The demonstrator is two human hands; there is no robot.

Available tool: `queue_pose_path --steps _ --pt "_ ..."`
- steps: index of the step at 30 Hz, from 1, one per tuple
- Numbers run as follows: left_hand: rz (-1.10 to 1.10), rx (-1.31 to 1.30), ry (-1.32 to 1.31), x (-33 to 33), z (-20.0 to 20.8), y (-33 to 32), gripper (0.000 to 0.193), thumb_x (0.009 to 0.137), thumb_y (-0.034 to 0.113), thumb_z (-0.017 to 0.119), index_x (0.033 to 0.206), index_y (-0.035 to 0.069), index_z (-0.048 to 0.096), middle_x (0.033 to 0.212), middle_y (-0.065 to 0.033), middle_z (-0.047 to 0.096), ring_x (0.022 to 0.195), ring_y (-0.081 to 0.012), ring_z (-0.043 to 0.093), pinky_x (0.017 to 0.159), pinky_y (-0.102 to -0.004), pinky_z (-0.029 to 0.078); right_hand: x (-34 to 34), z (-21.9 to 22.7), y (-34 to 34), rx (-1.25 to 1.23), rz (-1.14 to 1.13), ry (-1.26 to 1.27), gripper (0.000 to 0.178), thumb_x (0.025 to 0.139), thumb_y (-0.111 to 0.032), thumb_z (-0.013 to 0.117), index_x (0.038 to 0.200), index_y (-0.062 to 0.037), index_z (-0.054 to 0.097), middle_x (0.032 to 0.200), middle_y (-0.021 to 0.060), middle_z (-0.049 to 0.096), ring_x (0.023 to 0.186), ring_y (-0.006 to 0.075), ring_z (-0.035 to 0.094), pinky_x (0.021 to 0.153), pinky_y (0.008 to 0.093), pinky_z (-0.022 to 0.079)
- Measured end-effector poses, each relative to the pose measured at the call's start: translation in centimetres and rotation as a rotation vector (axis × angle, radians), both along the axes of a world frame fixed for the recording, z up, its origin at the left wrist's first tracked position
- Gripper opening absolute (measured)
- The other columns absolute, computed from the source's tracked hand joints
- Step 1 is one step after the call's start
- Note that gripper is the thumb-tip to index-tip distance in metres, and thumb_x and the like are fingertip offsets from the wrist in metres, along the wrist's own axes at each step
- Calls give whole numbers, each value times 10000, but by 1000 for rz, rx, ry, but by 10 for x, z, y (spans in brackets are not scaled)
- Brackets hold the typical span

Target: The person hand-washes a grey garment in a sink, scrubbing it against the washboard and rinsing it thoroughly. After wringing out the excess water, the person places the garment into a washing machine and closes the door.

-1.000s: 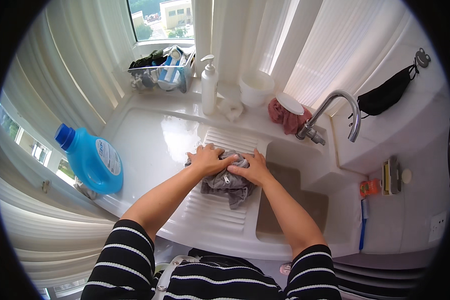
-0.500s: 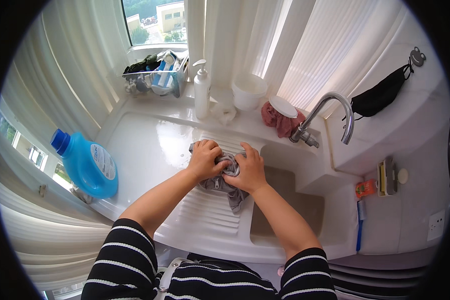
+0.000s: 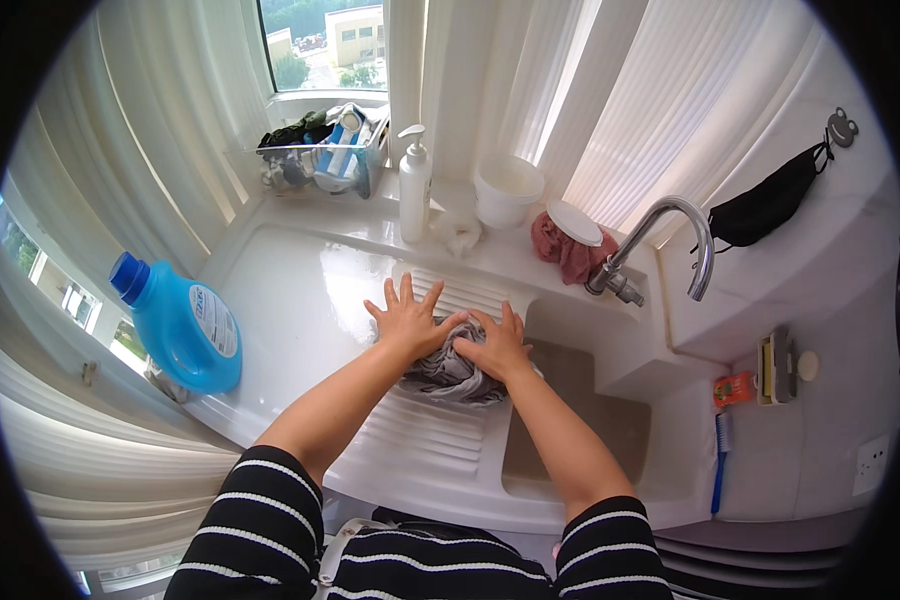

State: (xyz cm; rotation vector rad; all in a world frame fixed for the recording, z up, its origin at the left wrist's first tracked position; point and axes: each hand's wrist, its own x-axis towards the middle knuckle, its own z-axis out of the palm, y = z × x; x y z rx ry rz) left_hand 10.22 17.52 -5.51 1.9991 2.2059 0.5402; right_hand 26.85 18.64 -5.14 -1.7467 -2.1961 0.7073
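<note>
A bunched grey garment (image 3: 452,378) lies on the ribbed washboard (image 3: 425,435) of a white laundry sink. My left hand (image 3: 410,326) presses its heel and thumb side on the garment's far left part, its fingers spread over the ribs. Against the garment's right side rests my right hand (image 3: 500,348), fingers stretched out and thumb pointing toward the left one. The two thumbs nearly meet above the cloth. Part of the garment is hidden beneath both hands.
Right of the washboard is the deep basin (image 3: 570,420), with a chrome faucet (image 3: 660,225) behind it. A blue detergent bottle (image 3: 185,330) stands at left. A white pump bottle (image 3: 414,195), white tub (image 3: 507,190) and pink cloth (image 3: 568,255) line the back ledge. A blue brush (image 3: 719,465) lies at right.
My hands have loosened from gripping the garment and spread their fingers over it. The garment is now gathered into a rounder bundle. The view has shifted slightly.
</note>
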Motion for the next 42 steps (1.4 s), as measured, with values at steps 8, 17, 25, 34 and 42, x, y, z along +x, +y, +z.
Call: queue_pose_path --steps 8,17,25,34,42 --pt "-555 332 -168 -4 -19 -116 493 742 564 706 814 77 683 951 -130 587 924 -325 530 725 -449 404 43 -39 -112 545 462 329 711 517 -545 818 1036 -96 634 1125 121 564 1045 335 544 865 476 413" --pt "-393 478 -191 -14 -13 -35 439 809 494 686 791 56 679 932 -109 629 990 -311 540 833 -472 393 15 2 -44 509 242 116 591 577 -485 820 976 -82 656 1206 109 548 1205 309 463 1015 499 353" --pt "-360 288 -297 -4 -34 -62 406 848 400 665 619 81 562 734 -108 529 776 -319 518 705 -442 389 13 -34 -43 428 360 470 382 609 -273 748 884 -48 609 1002 150 594 935 332 580 803 406 475" --pt "-253 64 -314 -26 -8 -88 724 723 673 682 1112 62 654 1241 -275 496 1200 -400 463 991 -530 342 37 -8 -72 53 190 197 862 551 -592 846 1232 -135 580 1440 210 368 1307 408 403 1051 572 331" --pt "-246 437 -255 -2 -29 -32 243 821 304 671 763 69 648 904 -93 612 833 -315 556 721 -428 416 12 -25 -29 393 296 358 539 600 -339 766 1040 -73 606 1023 115 577 967 320 556 871 469 445"
